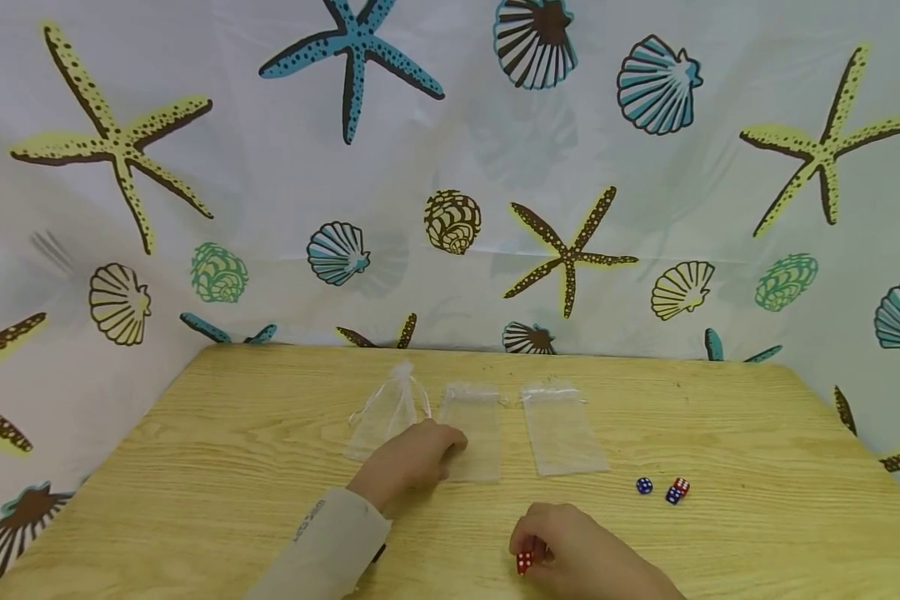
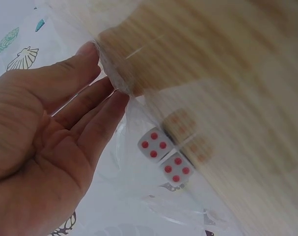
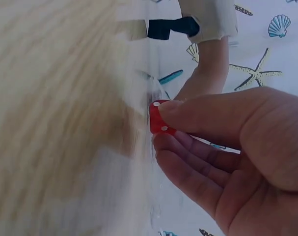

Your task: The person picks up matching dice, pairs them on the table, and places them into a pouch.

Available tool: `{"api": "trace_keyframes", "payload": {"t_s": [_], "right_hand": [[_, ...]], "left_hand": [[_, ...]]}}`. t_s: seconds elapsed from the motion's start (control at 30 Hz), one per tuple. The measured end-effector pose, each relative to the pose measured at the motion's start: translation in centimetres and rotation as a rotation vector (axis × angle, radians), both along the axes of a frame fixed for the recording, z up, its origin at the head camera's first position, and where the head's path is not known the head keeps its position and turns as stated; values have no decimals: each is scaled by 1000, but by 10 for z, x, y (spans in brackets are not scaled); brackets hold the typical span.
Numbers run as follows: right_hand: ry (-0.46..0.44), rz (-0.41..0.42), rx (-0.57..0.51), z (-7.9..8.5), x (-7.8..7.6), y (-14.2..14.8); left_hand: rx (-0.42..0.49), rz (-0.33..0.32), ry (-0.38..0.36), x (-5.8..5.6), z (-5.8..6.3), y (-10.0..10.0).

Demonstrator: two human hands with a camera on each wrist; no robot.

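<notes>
My left hand (image 1: 417, 454) reaches over the middle sheer mesh bag (image 1: 482, 454), and its thumb and fingers pinch the thin film. In the left wrist view, two white dice with red pips (image 2: 154, 143) lie close to these fingers; whether they are inside a bag is hard to tell. My right hand (image 1: 570, 546) pinches a red die with white pips (image 1: 524, 562) between thumb and index finger, low over the table near its front. In the right wrist view, the red die (image 3: 159, 118) is partly covered by the thumb.
Left of the middle bag lies a mesh bag (image 1: 375, 425) with a gathered top and loose drawstrings. Another flat mesh bag (image 1: 566, 437) is to the right. Beyond it, on the wooden table (image 1: 757, 433), are two blue dice (image 1: 644, 486) and a red die (image 1: 682, 484). A shell-patterned curtain (image 1: 420, 308) stands behind.
</notes>
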State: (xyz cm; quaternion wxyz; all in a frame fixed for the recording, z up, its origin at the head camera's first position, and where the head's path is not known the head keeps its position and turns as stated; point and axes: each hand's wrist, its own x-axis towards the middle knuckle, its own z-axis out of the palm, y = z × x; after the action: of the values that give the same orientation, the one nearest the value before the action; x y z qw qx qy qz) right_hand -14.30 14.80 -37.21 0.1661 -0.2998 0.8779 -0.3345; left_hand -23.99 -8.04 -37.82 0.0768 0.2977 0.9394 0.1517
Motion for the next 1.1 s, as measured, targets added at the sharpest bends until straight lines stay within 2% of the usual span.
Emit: {"api": "trace_keyframes", "payload": {"t_s": [0.23,0.33,0.5,0.73,0.97,1.1], "right_hand": [[10,121,57,-3,5,-12],[-18,129,84,-5,7,-17],[-56,116,66,-9,9,-20],[-25,132,62,-12,8,-19],[-105,64,58,-6,10,-15],[-90,38,34,-3,7,-8]], "left_hand": [[-2,0,-6,-1,-2,1],[-5,5,-8,-1,-2,1],[6,6,-8,-1,-1,1],[0,35,-24,0,-1,2],[7,34,-33,1,0,2],[9,30,-35,1,0,2]]}}
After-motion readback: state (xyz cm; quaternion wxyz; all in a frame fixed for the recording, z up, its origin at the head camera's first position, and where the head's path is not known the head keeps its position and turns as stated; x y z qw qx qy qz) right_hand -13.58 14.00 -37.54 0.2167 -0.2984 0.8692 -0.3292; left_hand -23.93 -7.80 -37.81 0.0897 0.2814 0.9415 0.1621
